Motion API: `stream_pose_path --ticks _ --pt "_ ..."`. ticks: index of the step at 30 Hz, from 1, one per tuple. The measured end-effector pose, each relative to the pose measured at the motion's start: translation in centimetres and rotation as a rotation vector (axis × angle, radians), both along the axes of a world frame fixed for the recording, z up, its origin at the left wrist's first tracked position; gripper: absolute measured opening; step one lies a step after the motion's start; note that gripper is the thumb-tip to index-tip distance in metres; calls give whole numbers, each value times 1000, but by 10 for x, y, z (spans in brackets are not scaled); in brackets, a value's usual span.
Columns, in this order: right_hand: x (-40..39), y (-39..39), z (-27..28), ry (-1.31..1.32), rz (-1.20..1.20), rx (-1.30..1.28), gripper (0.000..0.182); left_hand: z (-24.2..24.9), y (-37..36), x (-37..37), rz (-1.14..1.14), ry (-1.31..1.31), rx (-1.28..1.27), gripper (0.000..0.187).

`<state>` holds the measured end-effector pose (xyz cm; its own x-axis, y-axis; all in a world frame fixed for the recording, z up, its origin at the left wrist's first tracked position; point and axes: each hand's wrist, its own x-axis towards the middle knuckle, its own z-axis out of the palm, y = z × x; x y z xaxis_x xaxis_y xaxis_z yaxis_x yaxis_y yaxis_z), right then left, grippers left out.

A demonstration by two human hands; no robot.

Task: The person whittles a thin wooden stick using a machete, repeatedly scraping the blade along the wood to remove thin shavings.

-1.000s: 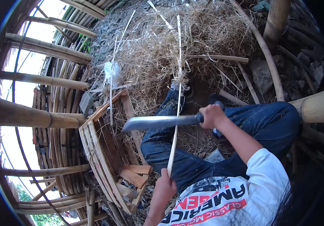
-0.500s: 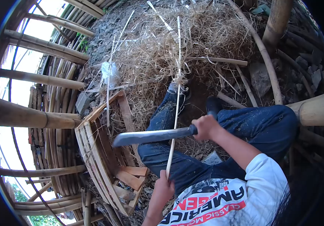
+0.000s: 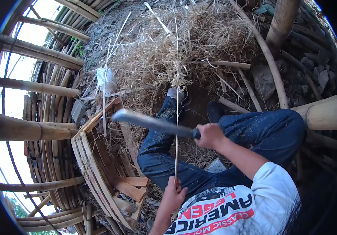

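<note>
My right hand (image 3: 211, 135) is closed round the dark handle of a machete (image 3: 153, 123). Its long blade points left and crosses over a thin bamboo strip (image 3: 176, 152), blurred by motion. My left hand (image 3: 174, 193) grips the near end of that strip in front of my shirt. From there the strip runs away from me between my legs, its far part lying over a heap of curly shavings (image 3: 215, 35).
A wooden slatted crate (image 3: 94, 176) stands at my left. Beside it are a white plastic bag (image 3: 105, 78) and stacked bamboo poles (image 3: 51, 113). At the right lie a curved pole (image 3: 268, 55), stones (image 3: 264, 80) and a thick bamboo piece (image 3: 325, 112).
The machete's blade has swung up and away from me, its tip now higher in view. The bamboo strip looks straighter and narrower. The whole view has shifted slightly.
</note>
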<state>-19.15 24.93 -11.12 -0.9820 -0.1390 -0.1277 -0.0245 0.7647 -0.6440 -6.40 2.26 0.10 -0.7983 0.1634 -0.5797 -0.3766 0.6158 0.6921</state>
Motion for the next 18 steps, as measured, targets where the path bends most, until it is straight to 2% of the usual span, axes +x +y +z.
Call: stream_pose_path --ticks 2,4,6,8,9,10,12,14,15,16,18 --pt "0 -13 -11 85 87 -1 31 2 -11 -4 21 -8 -41 32" --pt "-12 -2 -11 170 345 -35 31 11 -18 -4 -3 -27 -45 32" --pt "-39 27 -12 307 414 60 32 21 -21 -2 41 -190 210 33" --pt "-59 61 -24 392 274 65 27 27 -21 2 92 -220 270 32" --pt "-63 70 -24 293 84 143 24 27 -23 2 126 -247 289 33" --pt "-67 76 -21 81 -121 139 22 26 -23 2 160 -271 315 33" --pt "-61 72 -21 -36 -338 243 28 18 -12 -2 191 -175 313 35" --pt "-50 55 -17 -105 -308 72 30 7 -7 -10 34 -163 266 38" --pt "-43 43 9 -171 -319 80 31 5 -2 -13 7 -119 269 38" --pt "-36 34 9 -171 -282 67 32 2 -1 -15 -10 -126 274 38" --pt "-15 17 15 -47 -78 123 34 -5 -5 -20 115 -239 421 37"
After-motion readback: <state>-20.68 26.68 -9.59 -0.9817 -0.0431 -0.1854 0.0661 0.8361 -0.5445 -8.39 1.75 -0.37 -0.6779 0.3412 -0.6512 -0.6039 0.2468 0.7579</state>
